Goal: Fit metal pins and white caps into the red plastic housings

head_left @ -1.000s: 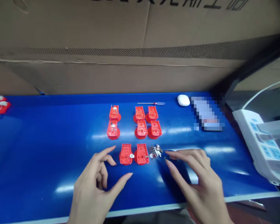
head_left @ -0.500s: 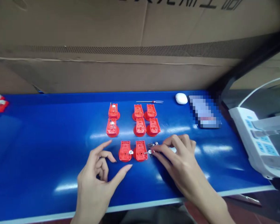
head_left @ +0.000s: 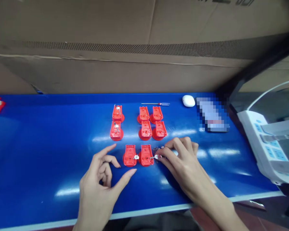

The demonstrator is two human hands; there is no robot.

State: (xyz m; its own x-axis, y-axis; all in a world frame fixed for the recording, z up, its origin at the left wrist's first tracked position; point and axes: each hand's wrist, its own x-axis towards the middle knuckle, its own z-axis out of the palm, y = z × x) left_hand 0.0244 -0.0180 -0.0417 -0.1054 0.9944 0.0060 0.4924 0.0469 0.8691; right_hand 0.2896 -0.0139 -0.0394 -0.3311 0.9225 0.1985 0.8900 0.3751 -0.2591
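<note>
Our left hand (head_left: pixel 100 184) is low over the counter (head_left: pixel 38 144), fingers (head_left: pixel 110 149) spread wide and holding nothing. Forefinger and thumb bracket the near side of a red housing (head_left: pixel 130 156), just short of touching it. We would do well to let those two fingertips close on the housing's edges and steady it, so that it cannot slide on the glossy blue surface.

The housing lies open side up. It is a ribbed tray on a round base, with a small silvery piece at its right edge. A second housing (head_left: pixel 146 155) just like it lies touching it on the right.

Beyond that, a little heap of metal pieces (head_left: pixel 156 150) lies right under the curled fingers (head_left: pixel 170 153) of our right hand (head_left: pixel 183 163). The tips are drawn together at the heap, but we cannot tell whether they grip a piece. A light pinch on one piece only would serve best here.
</note>
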